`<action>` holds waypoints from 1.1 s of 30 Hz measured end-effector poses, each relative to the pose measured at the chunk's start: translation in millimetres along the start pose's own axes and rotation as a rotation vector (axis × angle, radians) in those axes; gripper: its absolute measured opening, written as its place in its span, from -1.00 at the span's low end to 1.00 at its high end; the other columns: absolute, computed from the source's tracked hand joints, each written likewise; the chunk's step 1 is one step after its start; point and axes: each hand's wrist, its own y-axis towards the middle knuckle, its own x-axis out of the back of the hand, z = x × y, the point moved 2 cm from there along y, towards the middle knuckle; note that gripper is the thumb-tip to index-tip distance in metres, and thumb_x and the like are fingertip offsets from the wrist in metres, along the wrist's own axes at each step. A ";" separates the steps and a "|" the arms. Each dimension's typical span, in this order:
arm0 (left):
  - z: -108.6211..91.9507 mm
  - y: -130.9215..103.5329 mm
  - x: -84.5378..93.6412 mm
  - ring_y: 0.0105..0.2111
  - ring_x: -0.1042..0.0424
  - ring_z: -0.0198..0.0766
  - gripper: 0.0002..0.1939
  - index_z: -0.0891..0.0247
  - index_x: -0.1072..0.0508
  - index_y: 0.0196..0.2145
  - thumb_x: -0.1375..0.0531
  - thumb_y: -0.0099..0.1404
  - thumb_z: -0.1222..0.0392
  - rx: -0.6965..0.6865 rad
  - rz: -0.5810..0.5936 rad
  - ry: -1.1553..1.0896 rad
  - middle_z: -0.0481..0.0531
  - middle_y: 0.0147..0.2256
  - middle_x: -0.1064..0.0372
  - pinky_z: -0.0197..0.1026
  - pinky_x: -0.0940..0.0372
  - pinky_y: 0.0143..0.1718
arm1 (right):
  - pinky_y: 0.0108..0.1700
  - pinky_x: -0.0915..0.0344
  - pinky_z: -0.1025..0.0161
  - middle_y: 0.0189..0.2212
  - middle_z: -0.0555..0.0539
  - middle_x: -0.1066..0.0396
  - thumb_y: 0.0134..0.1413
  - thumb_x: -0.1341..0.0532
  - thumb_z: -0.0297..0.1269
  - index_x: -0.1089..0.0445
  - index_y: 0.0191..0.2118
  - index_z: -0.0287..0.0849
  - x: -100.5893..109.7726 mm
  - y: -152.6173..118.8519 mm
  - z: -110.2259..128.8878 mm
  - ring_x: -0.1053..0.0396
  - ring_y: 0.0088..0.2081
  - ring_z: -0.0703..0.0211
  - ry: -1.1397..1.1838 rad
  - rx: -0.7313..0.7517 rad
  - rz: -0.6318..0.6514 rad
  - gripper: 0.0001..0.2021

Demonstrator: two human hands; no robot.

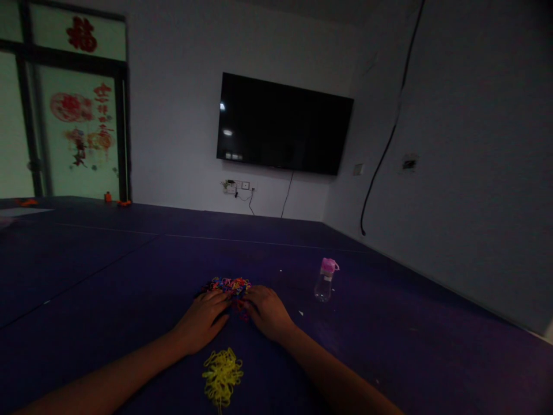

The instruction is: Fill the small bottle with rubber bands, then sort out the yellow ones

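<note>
A heap of small multicoloured rubber bands [228,283] lies on the dark purple surface in front of me. My left hand [204,320] rests on its left side, fingers stretched out and thumb apart. From the right, my right hand [268,311] reaches over the heap's edge, its fingers extended with the tips among the bands. Neither hand visibly lifts a band, though the fingertips are partly lost in the dim light. Nearer to me, between my forearms, sits a separate loose pile of yellow rubber bands [222,377].
A clear bottle with a pink lid [325,281] stands right of my right hand. Small white scraps [301,313] dot the purple surface [129,288]. Orange objects [124,203] lie at the far left edge. A television [285,124] hangs on the far wall.
</note>
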 end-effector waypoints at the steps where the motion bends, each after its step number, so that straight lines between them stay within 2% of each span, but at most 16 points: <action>1: 0.7 0.0 -0.8 0.09 -0.28 -0.05 -0.67 0.15 -0.42 0.00 -0.06 0.30 0.18 0.002 0.007 -0.002 0.09 0.06 -0.36 0.08 -0.19 0.07 | 0.08 -0.16 0.14 -0.03 -0.13 -0.41 0.24 -0.05 -0.30 -0.40 -0.04 -0.15 -0.1 -0.3 -0.4 -0.30 0.03 0.08 -0.002 -0.013 -0.006 -0.73; 6: 2.6 -0.7 -2.3 0.11 -0.26 -0.06 -0.65 0.16 -0.40 0.03 -0.04 0.33 0.15 -0.016 0.022 -0.012 0.09 0.09 -0.33 0.07 -0.19 0.08 | 0.07 -0.16 0.14 -0.05 -0.14 -0.42 0.26 -0.02 -0.27 -0.41 -0.05 -0.14 0.7 -0.4 1.2 -0.31 0.03 0.06 -0.008 -0.022 0.034 -0.72; 12: 2.3 0.0 -1.8 0.10 -0.27 -0.04 -0.65 0.16 -0.41 0.03 -0.05 0.33 0.15 -0.017 0.059 0.009 0.11 0.10 -0.32 0.07 -0.20 0.07 | 0.07 -0.17 0.18 -0.04 -0.13 -0.43 0.27 0.02 -0.33 -0.39 -0.02 -0.15 3.1 1.1 7.1 -0.32 0.02 0.11 0.051 0.092 0.096 -0.70; 17: 3.5 -0.1 -4.6 0.13 -0.23 -0.04 -0.61 0.17 -0.34 0.10 -0.04 0.33 0.15 0.001 0.066 -0.016 0.13 0.13 -0.28 0.09 -0.15 0.11 | 0.10 -0.15 0.18 0.07 -0.11 -0.35 0.25 0.00 -0.36 -0.32 0.07 -0.13 2.0 1.1 6.8 -0.28 0.08 0.14 0.047 0.182 0.116 -0.67; 21: 2.4 -0.3 -4.2 0.13 -0.23 -0.06 -0.61 0.11 -0.32 0.11 -0.04 0.34 0.18 -0.008 0.063 -0.014 0.09 0.14 -0.27 0.07 -0.17 0.09 | 0.09 -0.15 0.17 0.06 -0.08 -0.36 0.23 -0.04 -0.34 -0.37 0.01 -0.11 1.0 0.5 6.5 -0.29 0.06 0.14 0.030 0.228 0.106 -0.71; 25: -0.3 0.2 -1.0 0.09 -0.27 -0.06 -0.64 0.08 -0.37 0.07 -0.06 0.33 0.21 -0.042 0.057 -0.015 0.08 0.08 -0.31 0.04 -0.22 0.04 | 0.09 -0.15 0.12 -0.04 -0.10 -0.43 0.17 -0.13 -0.23 -0.43 -0.09 -0.13 1.0 -1.6 6.1 -0.32 0.03 0.08 0.035 0.179 0.010 -0.76; 29: 0.0 0.7 -0.7 0.07 -0.29 -0.05 -0.68 0.10 -0.42 0.00 -0.09 0.30 0.23 -0.030 0.043 -0.005 0.08 0.05 -0.34 0.06 -0.21 0.05 | 0.09 -0.15 0.05 0.00 -0.15 -0.40 -0.04 -0.28 -0.03 -0.40 -0.03 -0.11 -0.6 -3.6 4.3 -0.29 0.06 -0.04 0.029 0.145 -0.036 -0.56; 33: 2.2 0.1 -2.1 0.06 -0.29 -0.06 -0.71 0.12 -0.45 -0.04 -0.06 0.33 0.18 -0.028 0.001 0.007 0.08 0.06 -0.33 0.06 -0.21 0.06 | 0.09 -0.15 0.03 0.01 -0.15 -0.39 0.03 -0.24 -0.03 -0.37 0.02 -0.08 -3.1 -1.6 -4.6 -0.29 0.06 -0.04 -0.022 -0.026 -0.035 -0.56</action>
